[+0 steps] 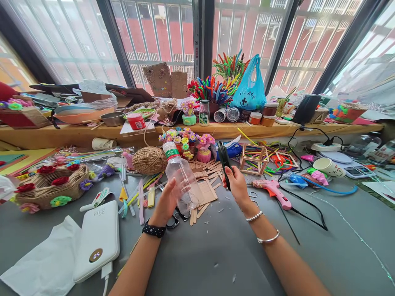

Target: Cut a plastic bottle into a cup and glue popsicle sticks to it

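My left hand [166, 205] is closed around the lower side of a clear plastic bottle [182, 176]. The bottle leans to the left, with a white cap and a green band below its neck. In my right hand [238, 186] is a long, slim black tool [226, 162], upright and a little apart from the bottle; its exact kind is unclear. Wooden craft sticks [205, 193] lie behind the bottle, some joined into a flat panel. Dark-handled scissors [173, 222] rest beside my left hand, partly hidden.
A pink glue gun [276, 192] with its black cord lies at right, near a wooden stick frame [253, 159]. A twine ball [149, 160] sits behind the bottle. At left are a white power bank [98, 242] and a flower-trimmed twine basket [52, 191]. A crowded ledge [173, 132] runs behind.
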A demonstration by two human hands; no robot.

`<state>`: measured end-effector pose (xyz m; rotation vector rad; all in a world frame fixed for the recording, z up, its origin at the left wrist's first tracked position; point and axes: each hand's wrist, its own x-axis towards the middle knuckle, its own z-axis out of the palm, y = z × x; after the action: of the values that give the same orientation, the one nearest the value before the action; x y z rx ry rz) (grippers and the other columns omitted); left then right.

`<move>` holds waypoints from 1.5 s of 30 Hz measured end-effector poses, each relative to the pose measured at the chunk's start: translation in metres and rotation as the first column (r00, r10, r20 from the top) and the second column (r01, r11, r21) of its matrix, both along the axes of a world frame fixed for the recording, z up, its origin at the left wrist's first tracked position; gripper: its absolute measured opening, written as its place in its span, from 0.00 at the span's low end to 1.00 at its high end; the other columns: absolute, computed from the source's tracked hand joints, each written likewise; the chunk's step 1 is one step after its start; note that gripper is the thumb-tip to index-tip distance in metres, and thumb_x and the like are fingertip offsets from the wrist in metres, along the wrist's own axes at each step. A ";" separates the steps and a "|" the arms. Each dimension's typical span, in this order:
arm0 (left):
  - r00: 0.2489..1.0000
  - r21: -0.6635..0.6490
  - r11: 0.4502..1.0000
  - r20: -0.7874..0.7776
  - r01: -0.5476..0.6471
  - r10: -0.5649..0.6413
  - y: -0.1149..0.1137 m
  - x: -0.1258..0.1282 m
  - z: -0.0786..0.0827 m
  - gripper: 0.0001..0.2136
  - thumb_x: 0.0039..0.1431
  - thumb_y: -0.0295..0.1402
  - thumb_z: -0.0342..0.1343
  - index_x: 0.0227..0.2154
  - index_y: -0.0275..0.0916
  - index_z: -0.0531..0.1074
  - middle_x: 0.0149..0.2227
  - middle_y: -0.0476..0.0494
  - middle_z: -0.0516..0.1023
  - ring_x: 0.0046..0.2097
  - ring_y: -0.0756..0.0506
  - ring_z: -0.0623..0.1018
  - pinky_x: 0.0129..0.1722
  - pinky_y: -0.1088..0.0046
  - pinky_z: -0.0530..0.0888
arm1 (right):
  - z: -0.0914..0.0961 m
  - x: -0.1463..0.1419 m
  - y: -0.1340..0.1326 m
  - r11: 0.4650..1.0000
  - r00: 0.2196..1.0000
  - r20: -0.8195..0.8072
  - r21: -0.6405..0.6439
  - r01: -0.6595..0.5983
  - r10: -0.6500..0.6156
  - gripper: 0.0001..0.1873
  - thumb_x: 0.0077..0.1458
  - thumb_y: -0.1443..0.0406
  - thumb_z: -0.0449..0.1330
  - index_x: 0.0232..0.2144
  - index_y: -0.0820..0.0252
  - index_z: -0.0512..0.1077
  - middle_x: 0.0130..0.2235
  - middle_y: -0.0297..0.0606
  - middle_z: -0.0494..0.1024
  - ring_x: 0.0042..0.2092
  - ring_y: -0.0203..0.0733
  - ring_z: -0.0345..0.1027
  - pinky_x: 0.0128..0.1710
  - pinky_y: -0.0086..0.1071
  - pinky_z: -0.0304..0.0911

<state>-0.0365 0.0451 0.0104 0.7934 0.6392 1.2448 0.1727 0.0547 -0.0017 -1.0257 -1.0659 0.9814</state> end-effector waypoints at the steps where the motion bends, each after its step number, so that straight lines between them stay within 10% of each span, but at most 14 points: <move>1: 1.000 0.004 1.000 -0.009 -0.002 0.002 0.000 0.000 0.000 0.31 0.44 0.43 0.58 0.51 0.38 0.60 0.48 0.39 0.71 0.50 0.38 0.69 0.48 0.63 0.65 | 0.000 0.000 0.000 1.000 1.000 0.017 -0.009 0.014 -0.014 0.18 0.47 0.50 0.55 0.25 0.58 0.59 0.17 0.25 0.66 0.16 0.29 0.58 0.14 0.23 0.54; 6: 0.999 0.017 1.000 -0.035 0.006 -0.005 -0.002 0.001 0.000 0.29 0.45 0.43 0.57 0.51 0.39 0.61 0.47 0.39 0.71 0.48 0.39 0.70 0.47 0.64 0.66 | 0.000 0.001 0.000 0.998 0.996 0.078 -0.038 0.044 -0.041 0.20 0.47 0.48 0.54 0.21 0.58 0.59 0.15 0.26 0.65 0.15 0.30 0.57 0.14 0.23 0.53; 14: 0.999 0.002 1.000 -0.036 0.001 -0.001 -0.002 0.001 0.001 0.28 0.45 0.42 0.57 0.50 0.40 0.61 0.44 0.40 0.73 0.47 0.40 0.72 0.45 0.65 0.67 | 0.016 0.003 -0.004 0.959 0.943 -0.176 0.043 -0.280 0.283 0.14 0.51 0.53 0.53 0.35 0.55 0.63 0.35 0.33 0.73 0.24 0.32 0.65 0.23 0.27 0.60; 45: 0.996 0.066 0.998 -0.085 0.018 -0.012 -0.003 0.001 -0.004 0.24 0.49 0.40 0.54 0.49 0.40 0.61 0.44 0.40 0.72 0.47 0.40 0.71 0.44 0.65 0.67 | 0.027 -0.008 -0.017 0.987 0.997 0.034 0.143 0.070 -0.075 0.15 0.51 0.51 0.51 0.25 0.55 0.56 0.20 0.24 0.63 0.15 0.27 0.55 0.13 0.23 0.52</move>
<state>-0.0350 0.0419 0.0067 0.9082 0.6615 1.2290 0.1648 0.0378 0.0255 -0.9636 -1.1065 0.8180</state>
